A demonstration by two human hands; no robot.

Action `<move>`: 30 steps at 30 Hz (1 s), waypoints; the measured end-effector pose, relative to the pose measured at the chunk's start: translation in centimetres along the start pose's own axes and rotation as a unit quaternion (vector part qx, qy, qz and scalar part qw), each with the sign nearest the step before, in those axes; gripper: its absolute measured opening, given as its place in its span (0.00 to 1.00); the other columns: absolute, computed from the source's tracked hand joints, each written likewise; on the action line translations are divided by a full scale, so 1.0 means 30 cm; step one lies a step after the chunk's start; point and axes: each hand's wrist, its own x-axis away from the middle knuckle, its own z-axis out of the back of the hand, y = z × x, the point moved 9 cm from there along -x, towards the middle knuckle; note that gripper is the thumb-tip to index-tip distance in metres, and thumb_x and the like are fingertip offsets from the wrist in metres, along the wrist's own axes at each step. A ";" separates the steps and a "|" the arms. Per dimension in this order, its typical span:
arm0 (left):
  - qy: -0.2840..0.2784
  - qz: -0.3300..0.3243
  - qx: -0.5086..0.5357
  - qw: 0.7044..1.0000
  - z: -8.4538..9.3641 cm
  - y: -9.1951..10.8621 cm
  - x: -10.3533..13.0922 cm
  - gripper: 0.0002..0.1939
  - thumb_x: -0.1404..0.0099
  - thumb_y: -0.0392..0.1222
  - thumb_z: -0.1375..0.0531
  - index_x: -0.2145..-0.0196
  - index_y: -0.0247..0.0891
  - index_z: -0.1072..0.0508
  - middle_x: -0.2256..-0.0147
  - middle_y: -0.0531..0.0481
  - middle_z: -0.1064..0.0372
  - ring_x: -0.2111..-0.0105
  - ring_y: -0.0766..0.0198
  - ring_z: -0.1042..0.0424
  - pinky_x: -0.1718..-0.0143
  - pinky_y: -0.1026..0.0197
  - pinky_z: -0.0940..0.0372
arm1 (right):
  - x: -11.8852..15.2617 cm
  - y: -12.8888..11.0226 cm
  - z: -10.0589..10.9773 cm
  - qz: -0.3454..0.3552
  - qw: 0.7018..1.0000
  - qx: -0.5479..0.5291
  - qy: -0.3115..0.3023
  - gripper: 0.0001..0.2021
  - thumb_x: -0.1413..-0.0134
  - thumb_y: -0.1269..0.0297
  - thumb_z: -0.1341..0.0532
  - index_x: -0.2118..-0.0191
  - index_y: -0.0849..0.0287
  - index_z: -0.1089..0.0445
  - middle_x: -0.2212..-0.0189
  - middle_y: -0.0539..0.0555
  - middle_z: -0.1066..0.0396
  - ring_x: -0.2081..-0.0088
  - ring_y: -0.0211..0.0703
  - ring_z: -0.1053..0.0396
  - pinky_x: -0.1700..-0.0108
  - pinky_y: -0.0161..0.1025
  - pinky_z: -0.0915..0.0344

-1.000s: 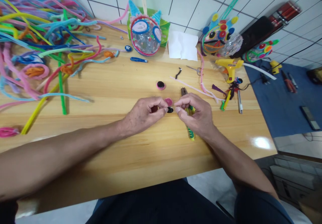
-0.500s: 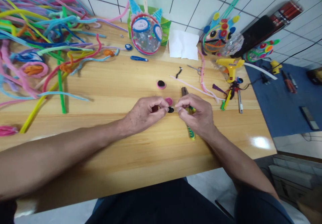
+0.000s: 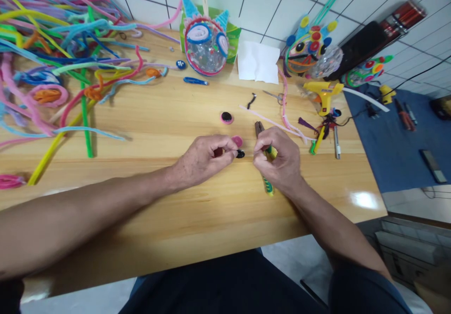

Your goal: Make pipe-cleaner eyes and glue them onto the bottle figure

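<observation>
Two bare hands are held close to each other, a gap left between them, over the wooden desk [image 3: 169, 229]. A small black piece [image 3: 240, 154] is pinched at the fingertips by the grip of the left hand [image 3: 203, 159]; it is seen in the gap, on the side of the left hand, and whether the desk is touched by it cannot be told. The grip of the right hand [image 3: 281, 158] is clenched, the thumb pressed to the curled fingers; whether anything thin is grasped there cannot be made out.

Beneath the right hand, a pair of pliers [image 3: 268, 186] with green and yellow handles is partly covered, its head pointed away from the body. Just beyond the black piece, a pink disc [image 3: 238, 140] is laid on the desk, partly hidden by the left hand. Farther off, a black disc with a pink rim [image 3: 226, 117] is placed, well apart from both hands.

Beyond the right hand, a pale pink strip [image 3: 266, 119] is stretched across the desk, and a yellow glue gun [image 3: 323, 95] is set near the desk's right edge. On the left, many fuzzy coloured stems [image 3: 63, 62] are heaped.
</observation>
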 end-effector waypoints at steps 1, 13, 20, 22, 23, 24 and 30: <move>-0.001 0.001 0.000 1.000 0.000 0.000 0.000 0.07 0.31 0.32 0.40 0.67 0.37 0.24 0.75 0.56 0.29 0.75 0.71 0.37 0.72 0.66 0.41 | 0.001 0.001 -0.001 0.000 1.000 0.000 -0.005 0.13 0.51 0.80 0.42 0.67 0.51 0.32 0.71 0.47 0.30 0.68 0.41 0.32 0.64 0.42 0.34; 0.005 0.007 0.003 1.000 0.000 -0.006 0.002 0.06 0.31 0.33 0.40 0.66 0.37 0.23 0.76 0.57 0.32 0.76 0.71 0.39 0.73 0.66 0.43 | 0.009 0.013 -0.002 -0.030 0.999 -0.016 -0.021 0.13 0.40 0.78 0.43 0.66 0.52 0.26 0.67 0.50 0.27 0.64 0.42 0.28 0.60 0.43 0.30; 0.005 0.009 0.010 1.000 -0.002 -0.008 0.000 0.06 0.32 0.32 0.40 0.67 0.36 0.23 0.77 0.58 0.33 0.77 0.72 0.40 0.73 0.66 0.43 | 0.008 0.014 -0.020 -0.048 0.998 -0.001 -0.030 0.04 0.40 0.70 0.35 0.62 0.53 0.29 0.68 0.48 0.29 0.68 0.39 0.32 0.64 0.41 0.31; 0.007 0.011 0.008 1.000 -0.001 -0.011 0.000 0.06 0.32 0.32 0.40 0.66 0.37 0.23 0.76 0.58 0.32 0.77 0.71 0.39 0.73 0.66 0.43 | 0.009 0.016 -0.026 -0.050 0.998 0.000 -0.038 0.04 0.37 0.69 0.36 0.63 0.52 0.29 0.69 0.48 0.27 0.68 0.39 0.31 0.64 0.41 0.31; 0.008 0.013 0.008 1.000 -0.001 -0.012 0.001 0.06 0.32 0.32 0.40 0.66 0.37 0.23 0.76 0.57 0.32 0.76 0.71 0.39 0.73 0.66 0.43 | 0.010 0.016 -0.028 -0.051 0.998 -0.001 -0.040 0.05 0.35 0.69 0.37 0.64 0.52 0.29 0.69 0.48 0.26 0.67 0.40 0.30 0.64 0.41 0.31; 0.008 0.013 0.009 1.000 -0.001 -0.013 0.002 0.06 0.32 0.32 0.40 0.66 0.37 0.23 0.76 0.57 0.31 0.76 0.71 0.38 0.72 0.66 0.42 | 0.011 0.016 -0.029 -0.051 0.998 -0.002 -0.042 0.05 0.34 0.69 0.37 0.63 0.52 0.28 0.69 0.49 0.26 0.67 0.40 0.29 0.63 0.41 0.30; 0.012 0.006 0.012 1.000 0.002 -0.007 0.002 0.06 0.32 0.33 0.40 0.67 0.37 0.24 0.76 0.57 0.33 0.76 0.71 0.40 0.73 0.65 0.43 | 0.010 0.013 -0.021 -0.052 0.998 -0.004 -0.039 0.06 0.31 0.68 0.38 0.60 0.52 0.24 0.64 0.51 0.20 0.62 0.42 0.23 0.58 0.42 0.26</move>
